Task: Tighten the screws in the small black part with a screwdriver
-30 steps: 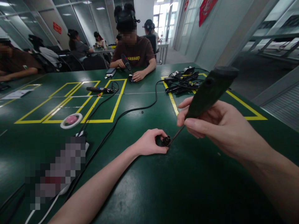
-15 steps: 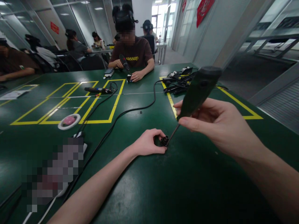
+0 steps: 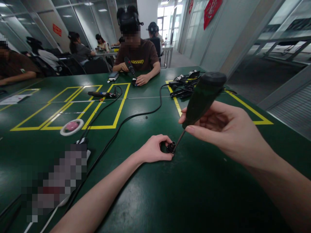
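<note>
My left hand [image 3: 156, 148] rests on the green table, thumb and fingers closed around a small black cylindrical part [image 3: 171, 147]. A short round stub stands up from that part. In my right hand [image 3: 225, 126] is a screwdriver [image 3: 204, 97] with a thick dark handle, held tilted, its butt end toward me. Its thin metal shaft slopes down to the left, and the tip meets the right side of the black part. Exactly where the tip sits is too small to make out.
Black cables and dark tools lie in a pile [image 3: 187, 85] beyond my right hand. A black cable [image 3: 131, 116] crosses the table [image 3: 150, 200]. To the left are a tape roll [image 3: 72, 127] and a pen-shaped tool [image 3: 100, 94]. A co-worker [image 3: 136, 55] sits opposite, holding a power screwdriver.
The screwdriver handle has shifted slightly left and down in my right hand. My left hand and the black part stay in place.
</note>
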The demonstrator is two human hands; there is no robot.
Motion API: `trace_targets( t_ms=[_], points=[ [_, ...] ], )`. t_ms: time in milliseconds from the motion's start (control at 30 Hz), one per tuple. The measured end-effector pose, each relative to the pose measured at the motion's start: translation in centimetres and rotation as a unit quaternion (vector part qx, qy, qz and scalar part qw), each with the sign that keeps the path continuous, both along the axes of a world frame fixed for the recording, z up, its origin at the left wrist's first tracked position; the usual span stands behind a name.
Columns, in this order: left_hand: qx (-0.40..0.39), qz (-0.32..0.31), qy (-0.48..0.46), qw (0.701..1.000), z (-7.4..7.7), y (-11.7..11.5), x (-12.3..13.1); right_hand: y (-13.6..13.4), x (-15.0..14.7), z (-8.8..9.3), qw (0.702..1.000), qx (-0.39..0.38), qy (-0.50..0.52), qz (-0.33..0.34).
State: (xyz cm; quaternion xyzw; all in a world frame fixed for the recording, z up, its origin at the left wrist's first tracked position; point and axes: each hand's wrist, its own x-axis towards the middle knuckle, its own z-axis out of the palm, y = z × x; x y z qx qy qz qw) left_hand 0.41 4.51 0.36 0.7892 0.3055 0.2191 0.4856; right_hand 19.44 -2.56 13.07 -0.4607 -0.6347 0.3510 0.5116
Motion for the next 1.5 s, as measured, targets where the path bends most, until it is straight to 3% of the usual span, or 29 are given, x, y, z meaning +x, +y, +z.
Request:
trace_targets(
  t_ms=[233,467,800,967,1233,1500],
  points=[
    [0.0,0.0,0.001,1.0,0.1,0.0,0.05,0.07,0.05,-0.11,1.0,0.009,-0.004,0.004],
    [-0.006,-0.006,-0.003,1.0,-0.05,0.02,0.05,-0.08,-0.15,0.25,0.995,0.048,-0.077,-0.04],
    [0.009,0.005,0.012,1.0,0.35,-0.01,0.03,-0.23,-0.47,0.49,0.999,0.009,-0.053,-0.007],
    [0.003,-0.006,0.015,1.0,0.15,0.12,-0.07,-0.25,-0.59,0.47,0.998,-0.007,-0.061,-0.022],
    [-0.004,0.0,0.01,1.0,0.36,-0.01,0.0,-0.24,-0.86,0.25,0.994,0.01,-0.092,-0.052],
    [-0.001,0.003,0.018,1.0,0.34,0.0,-0.12,-0.04,-0.51,0.06,0.995,0.009,-0.093,-0.031]
  ],
)
